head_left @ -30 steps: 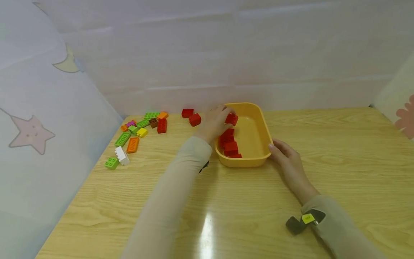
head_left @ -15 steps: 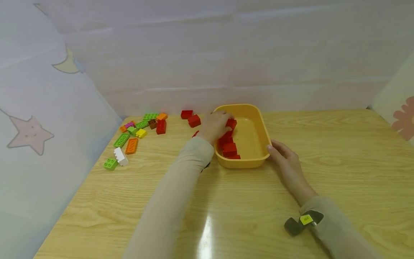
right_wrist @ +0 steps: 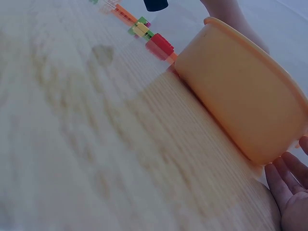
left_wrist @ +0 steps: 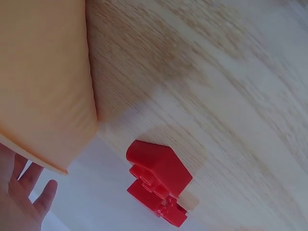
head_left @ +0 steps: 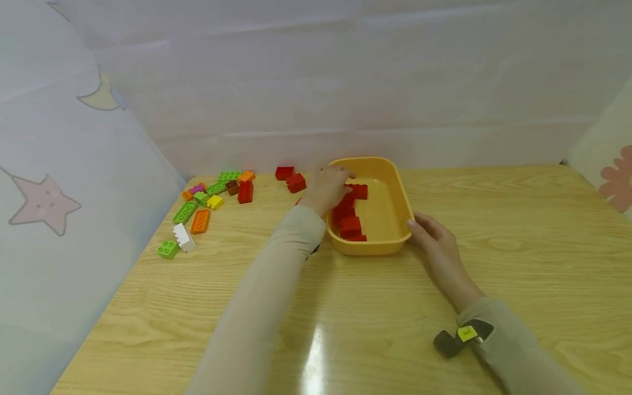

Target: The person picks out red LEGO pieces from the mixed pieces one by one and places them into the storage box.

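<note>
A yellow-orange plastic bin (head_left: 390,241) stands on the table with several red toy bricks (head_left: 351,226) along its left side. My left hand (head_left: 326,189) reaches over the left rim; its fingers are spread loosely above a red brick (head_left: 359,191) lying in the bin. In the left wrist view the left hand (left_wrist: 21,197) shows its thumb apart from the fingers; their tips are partly hidden by the rim. My right hand (head_left: 439,247) rests against the bin's right front corner. In the right wrist view its fairly straight fingers (right_wrist: 275,180) touch the outer wall.
Two red bricks (head_left: 295,183) lie left of the bin, and part of another red piece (head_left: 298,202) shows beside my left wrist. Farther left lie mixed bricks, including a red one (head_left: 245,192), an orange one (head_left: 200,221) and a white one (head_left: 184,237). A pale wall stands behind the table.
My left hand has lowered a red brick into the bin and its fingers have come loose from it. The right hand has stayed at the bin's corner.
</note>
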A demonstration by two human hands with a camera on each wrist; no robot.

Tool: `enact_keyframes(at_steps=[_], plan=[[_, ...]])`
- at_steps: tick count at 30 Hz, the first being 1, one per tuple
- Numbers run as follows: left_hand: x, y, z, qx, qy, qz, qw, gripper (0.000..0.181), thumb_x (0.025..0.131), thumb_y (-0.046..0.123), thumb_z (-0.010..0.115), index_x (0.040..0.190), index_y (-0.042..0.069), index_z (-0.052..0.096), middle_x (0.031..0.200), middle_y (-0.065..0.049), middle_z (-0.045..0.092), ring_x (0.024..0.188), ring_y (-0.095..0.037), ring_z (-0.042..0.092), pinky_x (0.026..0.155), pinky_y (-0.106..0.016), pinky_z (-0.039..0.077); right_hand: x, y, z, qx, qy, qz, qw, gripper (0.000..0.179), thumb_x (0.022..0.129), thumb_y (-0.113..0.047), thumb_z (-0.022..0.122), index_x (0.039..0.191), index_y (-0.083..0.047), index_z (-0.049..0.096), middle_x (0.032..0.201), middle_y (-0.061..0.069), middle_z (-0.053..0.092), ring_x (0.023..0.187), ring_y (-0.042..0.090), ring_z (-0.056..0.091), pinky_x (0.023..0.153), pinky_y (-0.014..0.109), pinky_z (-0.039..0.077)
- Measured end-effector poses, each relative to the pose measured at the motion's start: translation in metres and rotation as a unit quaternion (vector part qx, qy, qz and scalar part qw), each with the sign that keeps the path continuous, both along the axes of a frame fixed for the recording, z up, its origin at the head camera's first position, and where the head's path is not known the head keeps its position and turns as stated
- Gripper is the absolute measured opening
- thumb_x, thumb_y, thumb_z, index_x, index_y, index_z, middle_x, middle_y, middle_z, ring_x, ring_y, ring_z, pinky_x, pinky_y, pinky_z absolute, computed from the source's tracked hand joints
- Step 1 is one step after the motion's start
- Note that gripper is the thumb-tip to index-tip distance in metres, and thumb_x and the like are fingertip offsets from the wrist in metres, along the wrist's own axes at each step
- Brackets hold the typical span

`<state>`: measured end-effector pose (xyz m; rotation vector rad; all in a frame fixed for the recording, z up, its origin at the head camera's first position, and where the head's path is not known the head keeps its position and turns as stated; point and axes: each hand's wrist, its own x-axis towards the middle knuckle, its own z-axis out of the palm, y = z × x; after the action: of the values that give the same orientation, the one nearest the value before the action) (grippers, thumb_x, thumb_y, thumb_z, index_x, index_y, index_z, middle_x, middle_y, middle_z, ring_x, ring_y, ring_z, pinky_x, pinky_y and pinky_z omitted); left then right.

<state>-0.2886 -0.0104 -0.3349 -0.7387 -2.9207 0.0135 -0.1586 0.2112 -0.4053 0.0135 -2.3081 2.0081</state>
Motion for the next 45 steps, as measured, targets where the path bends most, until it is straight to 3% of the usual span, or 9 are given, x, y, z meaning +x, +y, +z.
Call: enact_keyframes(at_steps=[5,12,19,22,25,32,35,39,45], plan=[[-0.001,-0.006,0.002,0.009,0.001,-0.002,1.0,0.037,0.098,0.03,0.063,0.134,0.021,0.062,0.133,0.003,0.062,0.122,-0.02,0.057,0.107,-0.038,0.04,0.0,-0.002,0.001,-0.004,-0.001,0.0,1.0,0.063,0.101,-0.04,0.055,0.145,0.004,0.045,0.141,0.019,0.049,0.108,0.004,0.059,0.09,0.012,0.047],[-0.008,-0.024,0.0,0.052,0.032,0.005,0.9981,0.045,0.1,0.024,0.061,0.143,0.017,0.051,0.142,0.0,0.054,0.13,-0.02,0.051,0.108,-0.033,0.039,0.0,-0.003,0.001,-0.001,-0.007,-0.002,1.0,0.064,0.101,-0.042,0.055,0.145,0.003,0.044,0.142,0.02,0.048,0.109,0.004,0.058,0.09,0.012,0.047],[-0.014,-0.058,-0.008,0.068,0.079,0.024,0.9942,0.039,0.101,0.02,0.057,0.14,0.015,0.054,0.141,-0.004,0.054,0.127,-0.022,0.053,0.091,-0.037,0.052,0.0,-0.003,0.0,-0.001,-0.005,-0.001,1.0,0.062,0.101,-0.041,0.055,0.145,0.002,0.046,0.142,0.019,0.049,0.11,0.006,0.059,0.09,0.012,0.047],[-0.014,-0.077,-0.011,0.078,0.06,0.049,0.9939,0.037,0.1,0.016,0.057,0.136,0.011,0.056,0.139,-0.007,0.056,0.127,-0.025,0.052,0.101,-0.039,0.045,0.0,-0.005,-0.001,-0.005,-0.004,0.0,1.0,0.061,0.101,-0.04,0.056,0.144,0.002,0.046,0.142,0.02,0.049,0.11,0.007,0.059,0.089,0.012,0.047],[-0.01,-0.094,-0.013,0.084,0.027,0.097,0.9913,0.037,0.099,0.016,0.058,0.136,0.009,0.057,0.138,-0.009,0.055,0.13,-0.028,0.048,0.109,-0.043,0.036,0.0,-0.005,-0.002,-0.003,-0.005,-0.001,1.0,0.062,0.101,-0.041,0.055,0.144,0.002,0.046,0.142,0.021,0.049,0.109,0.007,0.059,0.089,0.012,0.047],[-0.007,-0.13,-0.019,0.062,-0.004,0.198,0.9783,0.041,0.101,0.017,0.056,0.141,0.008,0.052,0.143,-0.013,0.05,0.123,-0.032,0.054,0.094,-0.048,0.05,-0.002,-0.003,-0.003,0.006,0.002,0.0,1.0,0.062,0.101,-0.042,0.055,0.145,0.002,0.046,0.142,0.021,0.049,0.107,0.005,0.06,0.089,0.013,0.048],[-0.005,-0.142,-0.021,0.063,-0.013,0.219,0.9736,0.043,0.101,0.015,0.057,0.142,0.005,0.049,0.144,-0.016,0.047,0.121,-0.034,0.054,0.09,-0.048,0.052,-0.002,-0.002,-0.003,0.012,0.007,0.002,0.9999,0.062,0.101,-0.041,0.054,0.145,0.002,0.046,0.142,0.022,0.049,0.105,0.003,0.061,0.088,0.013,0.048],[-0.001,-0.156,-0.024,0.075,-0.011,0.246,0.9662,0.044,0.101,0.013,0.054,0.143,0.002,0.045,0.142,-0.02,0.047,0.124,-0.038,0.05,0.096,-0.052,0.047,-0.002,-0.002,-0.003,0.017,0.003,0.006,0.9998,0.062,0.102,-0.041,0.054,0.145,0.002,0.045,0.142,0.022,0.049,0.103,0.001,0.061,0.089,0.012,0.047],[0.002,-0.17,-0.028,0.106,-0.005,0.281,0.9538,0.035,0.102,0.01,0.046,0.133,-0.005,0.048,0.128,-0.026,0.052,0.113,-0.044,0.053,0.09,-0.058,0.048,-0.001,-0.004,-0.002,0.016,-0.003,0.005,0.9999,0.063,0.101,-0.042,0.054,0.146,0.002,0.044,0.143,0.022,0.048,0.102,0.0,0.061,0.089,0.013,0.047]])
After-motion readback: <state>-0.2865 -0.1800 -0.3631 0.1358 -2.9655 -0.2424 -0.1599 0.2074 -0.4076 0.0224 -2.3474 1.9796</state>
